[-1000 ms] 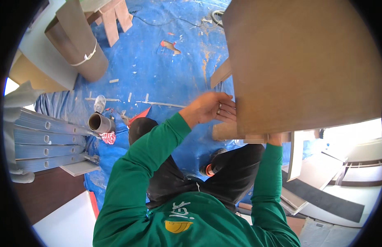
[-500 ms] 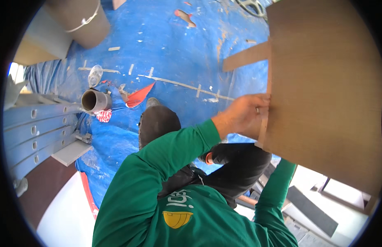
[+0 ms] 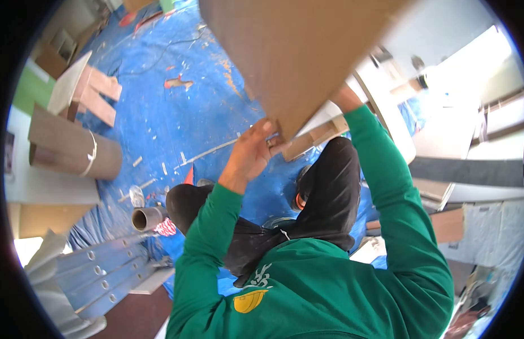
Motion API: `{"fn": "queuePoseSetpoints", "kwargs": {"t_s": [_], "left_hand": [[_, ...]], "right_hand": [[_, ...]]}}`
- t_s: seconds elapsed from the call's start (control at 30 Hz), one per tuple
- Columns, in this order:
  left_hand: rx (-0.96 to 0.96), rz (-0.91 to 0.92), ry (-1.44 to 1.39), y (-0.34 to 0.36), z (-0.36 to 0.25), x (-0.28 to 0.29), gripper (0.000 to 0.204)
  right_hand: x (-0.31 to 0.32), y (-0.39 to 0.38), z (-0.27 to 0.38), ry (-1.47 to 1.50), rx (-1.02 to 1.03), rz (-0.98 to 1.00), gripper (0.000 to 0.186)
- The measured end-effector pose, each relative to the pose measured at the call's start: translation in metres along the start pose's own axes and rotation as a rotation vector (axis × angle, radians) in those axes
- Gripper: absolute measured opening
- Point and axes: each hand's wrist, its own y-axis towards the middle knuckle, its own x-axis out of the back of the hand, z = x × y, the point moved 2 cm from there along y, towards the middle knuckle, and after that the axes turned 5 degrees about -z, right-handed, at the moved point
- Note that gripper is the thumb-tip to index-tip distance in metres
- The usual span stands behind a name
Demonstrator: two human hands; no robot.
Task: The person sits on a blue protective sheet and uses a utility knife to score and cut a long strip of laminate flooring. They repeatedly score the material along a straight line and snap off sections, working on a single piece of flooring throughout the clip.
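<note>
A large brown wooden panel (image 3: 296, 51) stands tilted in front of me, one corner pointing down toward my knees. At that lower corner is my left hand (image 3: 253, 152), its fingers curled at the edge and a ring on one finger. My right hand (image 3: 345, 99) grips the panel's right edge from behind; its fingers are hidden by the panel. Beneath the corner, a light wooden piece (image 3: 315, 140) lies between my legs and the panel. Both my arms are in green sleeves.
Blue sheeting (image 3: 154, 107) covers the floor. At left stand a rolled brown sheet (image 3: 75, 147) tied with white cord, an open tube (image 3: 146, 218), a clear plastic bottle (image 3: 137, 196) and a folded ladder (image 3: 104, 271). A long dark strip (image 3: 471, 171) and boards lie at right.
The view has turned. The panel has gone from the right side to the upper middle and now tilts. My left hand is at its lower corner, and my right hand has come into sight.
</note>
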Motion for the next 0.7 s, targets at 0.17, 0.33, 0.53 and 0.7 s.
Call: {"fn": "queuePoseSetpoints", "kwargs": {"t_s": [0.17,0.33,0.53,0.7], "left_hand": [[-0.34,-0.326,0.595,-0.034,0.035,-0.056,0.118],[-0.763,-0.53,1.177,-0.018,0.021,-0.113,0.126],[-0.983,-0.72,1.294,0.017,0.021,-0.092,0.07],[-0.905,-0.674,1.12,0.019,0.036,-0.079,0.08]], "right_hand": [[0.022,0.03,0.047,-0.238,-0.092,0.211,0.025],[0.041,0.016,0.066,0.019,-0.435,0.145,0.029],[0.072,-0.049,0.076,-0.084,-0.276,0.061,0.034],[0.123,-0.152,0.103,-0.175,-0.266,-0.063,0.021]]}}
